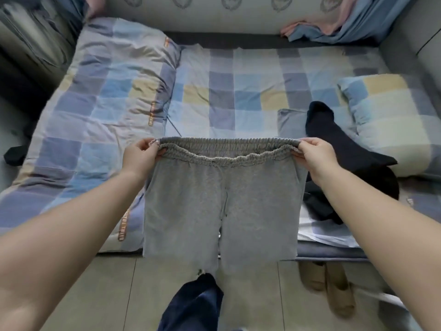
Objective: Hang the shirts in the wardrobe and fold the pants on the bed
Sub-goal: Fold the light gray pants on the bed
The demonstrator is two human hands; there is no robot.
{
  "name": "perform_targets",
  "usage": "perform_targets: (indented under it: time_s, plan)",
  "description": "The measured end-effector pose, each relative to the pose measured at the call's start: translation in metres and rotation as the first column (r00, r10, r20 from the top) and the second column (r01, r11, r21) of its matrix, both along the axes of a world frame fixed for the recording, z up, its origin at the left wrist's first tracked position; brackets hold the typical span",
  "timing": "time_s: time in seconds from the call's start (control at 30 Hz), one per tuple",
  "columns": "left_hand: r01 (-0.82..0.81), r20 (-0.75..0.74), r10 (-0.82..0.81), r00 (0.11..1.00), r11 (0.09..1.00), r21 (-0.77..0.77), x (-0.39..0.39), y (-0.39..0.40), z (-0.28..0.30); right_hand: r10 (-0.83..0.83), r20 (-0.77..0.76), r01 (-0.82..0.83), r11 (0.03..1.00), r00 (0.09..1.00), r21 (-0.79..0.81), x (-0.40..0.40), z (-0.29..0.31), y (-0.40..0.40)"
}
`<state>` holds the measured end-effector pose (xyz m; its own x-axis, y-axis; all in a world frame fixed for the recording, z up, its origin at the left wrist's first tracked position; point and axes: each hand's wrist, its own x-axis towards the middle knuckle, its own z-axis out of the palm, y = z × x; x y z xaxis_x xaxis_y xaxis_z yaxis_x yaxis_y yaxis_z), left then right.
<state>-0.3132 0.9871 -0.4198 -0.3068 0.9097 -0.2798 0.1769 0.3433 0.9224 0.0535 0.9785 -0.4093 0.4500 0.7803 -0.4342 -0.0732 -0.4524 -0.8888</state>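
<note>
I hold a pair of light grey sweatpants with an elastic gathered waistband [222,206] up in front of me, above the near edge of the bed [238,91]. My left hand [140,156] is closed on the left end of the waistband, and my right hand [315,155] is closed on the right end, so the waistband is stretched wide between them. The back part of the waistband stands a little higher than the front part, which sags in the middle, and a thin drawstring hangs down the centre of the front. The two legs of the pants hang straight down, side by side, and their lower part goes past the bed edge toward the grey tiled floor [114,295]. The bed has a checked cover in blue, grey and pale yellow squares. On its left side lies a thick folded quilt with the same checked pattern [100,115], and on the right side there is a checked pillow [391,120]. Beside this pillow, just behind my right forearm, a dark navy garment [346,151] lies crumpled on the bed. Below the pants I can see my leg in dark blue trousers [193,306]. On the floor near the bed edge, at the right, stands a pair of beige slippers [327,287].
</note>
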Motion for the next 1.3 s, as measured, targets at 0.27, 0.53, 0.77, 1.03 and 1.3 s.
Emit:
perform_targets:
  time_s: [0.27, 0.53, 0.77, 1.03, 1.3]
  plan:
    - [0.047, 0.002, -0.046, 0.999, 0.997, -0.053, 0.018, 0.144, -0.172, -0.065, 0.037, 0.067, 0.995, 0.997, -0.078, 0.008, -0.165, 0.126]
    - [0.122, -0.001, -0.123, 0.992, 0.990, -0.065, 0.033, 0.235, -0.290, -0.157, -0.097, 0.149, 0.986, 0.983, -0.076, 0.003, -0.263, 0.206]
    - [0.092, -0.108, -0.110, 0.988, 0.982, -0.164, 0.006, 0.235, -0.336, 0.040, -0.040, -0.049, 0.961, 0.998, -0.272, -0.044, -0.311, 0.225]
    - [0.191, -0.361, -0.326, 0.873, 0.913, -0.361, -0.068, 0.163, -0.380, 0.598, 0.031, -0.549, 0.753, 0.801, -0.363, -0.197, -0.366, 0.229]
    - [0.454, -0.334, -0.643, 0.689, 0.742, -0.493, -0.094, 0.109, -0.395, 0.852, 0.223, -0.750, 0.523, 0.474, -0.405, -0.317, -0.390, 0.231]
